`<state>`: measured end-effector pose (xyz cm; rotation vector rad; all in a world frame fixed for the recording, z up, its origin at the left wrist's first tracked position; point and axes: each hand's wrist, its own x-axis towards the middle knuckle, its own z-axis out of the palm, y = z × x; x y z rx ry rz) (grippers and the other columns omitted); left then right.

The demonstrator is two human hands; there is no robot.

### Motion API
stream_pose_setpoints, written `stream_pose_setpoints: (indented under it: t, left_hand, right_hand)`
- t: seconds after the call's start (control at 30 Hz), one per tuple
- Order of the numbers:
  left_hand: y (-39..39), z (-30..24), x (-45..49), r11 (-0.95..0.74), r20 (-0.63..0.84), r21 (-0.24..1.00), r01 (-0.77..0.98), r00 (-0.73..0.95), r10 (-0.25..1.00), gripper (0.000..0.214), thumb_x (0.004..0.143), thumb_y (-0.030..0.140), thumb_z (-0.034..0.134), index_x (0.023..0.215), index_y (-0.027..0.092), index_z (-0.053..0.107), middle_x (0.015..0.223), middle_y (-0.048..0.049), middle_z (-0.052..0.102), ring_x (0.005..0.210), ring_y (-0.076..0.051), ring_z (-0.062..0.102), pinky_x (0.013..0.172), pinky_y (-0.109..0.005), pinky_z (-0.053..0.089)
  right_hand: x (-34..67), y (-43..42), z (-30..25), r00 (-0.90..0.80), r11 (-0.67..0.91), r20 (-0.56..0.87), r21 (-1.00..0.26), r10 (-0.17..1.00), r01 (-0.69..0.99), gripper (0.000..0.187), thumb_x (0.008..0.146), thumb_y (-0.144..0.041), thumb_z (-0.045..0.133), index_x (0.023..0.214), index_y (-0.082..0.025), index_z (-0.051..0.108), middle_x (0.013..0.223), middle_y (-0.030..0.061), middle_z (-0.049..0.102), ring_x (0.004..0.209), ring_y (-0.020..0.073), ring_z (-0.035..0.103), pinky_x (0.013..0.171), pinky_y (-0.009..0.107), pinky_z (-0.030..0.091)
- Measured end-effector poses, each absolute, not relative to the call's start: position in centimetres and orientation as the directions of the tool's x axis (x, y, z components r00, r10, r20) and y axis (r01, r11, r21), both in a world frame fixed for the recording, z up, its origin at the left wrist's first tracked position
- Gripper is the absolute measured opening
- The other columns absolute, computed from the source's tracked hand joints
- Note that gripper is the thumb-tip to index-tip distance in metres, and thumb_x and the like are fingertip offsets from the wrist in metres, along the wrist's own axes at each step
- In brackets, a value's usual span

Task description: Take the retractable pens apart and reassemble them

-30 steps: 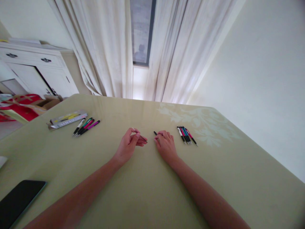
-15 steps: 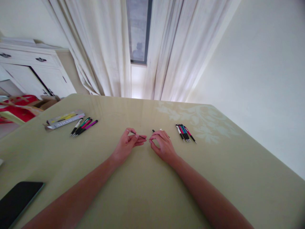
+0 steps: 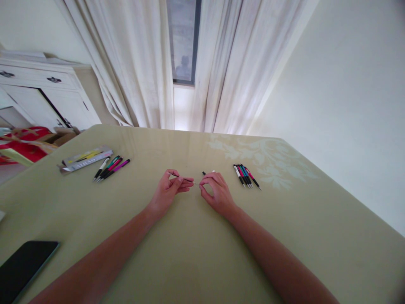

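Note:
My left hand (image 3: 163, 192) holds a thin dark pen refill (image 3: 182, 179) between thumb and fingers, its tip pointing right. Across a small gap, the thumb and index finger of my right hand (image 3: 219, 193) are pinched together. A faint thin piece (image 3: 196, 183) shows between the refill's tip and these fingertips; it is too small to make out. Behind my right hand lie a black pen part (image 3: 204, 173) and a white bit (image 3: 214, 171), mostly hidden by the fingers.
Several pens (image 3: 243, 175) lie side by side at the right, and more pens (image 3: 110, 169) at the left beside an open pen box (image 3: 87, 160). A black phone (image 3: 27, 266) rests near the left front of the table (image 3: 190, 245). Curtains (image 3: 142, 63) hang beyond it.
My hands have drawn very slightly apart, and the faint thin piece now shows between the refill's tip and my right fingertips. The pens, box and phone stay put.

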<state>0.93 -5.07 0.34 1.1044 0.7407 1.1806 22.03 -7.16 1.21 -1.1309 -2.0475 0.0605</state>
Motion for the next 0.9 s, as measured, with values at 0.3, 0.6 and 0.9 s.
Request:
stream_pose_setpoints:
  t: [0.3, 0.6, 0.9]
  left_hand:
    - [-5.14, 0.31, 0.9, 0.003, 0.091, 0.958, -0.286, 0.315, 0.945, 0.04, 0.09, 0.045, 0.071, 0.098, 0.023, 0.039, 0.103, -0.0115, 0.079, 0.09, -0.022, 0.077, 0.082, -0.036, 0.061]
    - [-4.99, -0.21, 0.79, -0.012, 0.112, 0.946, -0.323, 0.292, 0.95, 0.036, 0.093, 0.044, 0.068, 0.1, 0.024, 0.039, 0.106, -0.0099, 0.079, 0.089, -0.02, 0.077, 0.083, -0.037, 0.061]
    - [-5.28, 0.22, 0.87, -0.038, 0.108, 0.979, -0.201, 0.35, 0.93, 0.034, 0.086, 0.041, 0.076, 0.094, 0.02, 0.05, 0.089, -0.008, 0.079, 0.087, -0.022, 0.077, 0.08, -0.034, 0.059]
  right_hand:
    - [21.98, -7.26, 1.15, -0.291, 0.621, 0.642, -0.375, 0.71, 0.688, 0.009, 0.095, -0.025, 0.057, 0.095, -0.023, 0.066, 0.101, 0.0072, 0.067, 0.1, 0.0214, 0.06, 0.098, 0.041, 0.047]
    - [21.99, -7.29, 1.08, -0.295, 0.62, 0.642, -0.364, 0.708, 0.695, 0.009, 0.095, -0.024, 0.057, 0.096, -0.023, 0.066, 0.101, 0.0069, 0.067, 0.099, 0.0213, 0.061, 0.097, 0.04, 0.047]
    - [22.09, -7.37, 1.11, -0.313, 0.627, 0.629, -0.367, 0.712, 0.687, 0.012, 0.097, -0.03, 0.058, 0.101, -0.024, 0.068, 0.104, 0.0068, 0.068, 0.102, 0.0214, 0.061, 0.096, 0.039, 0.047]
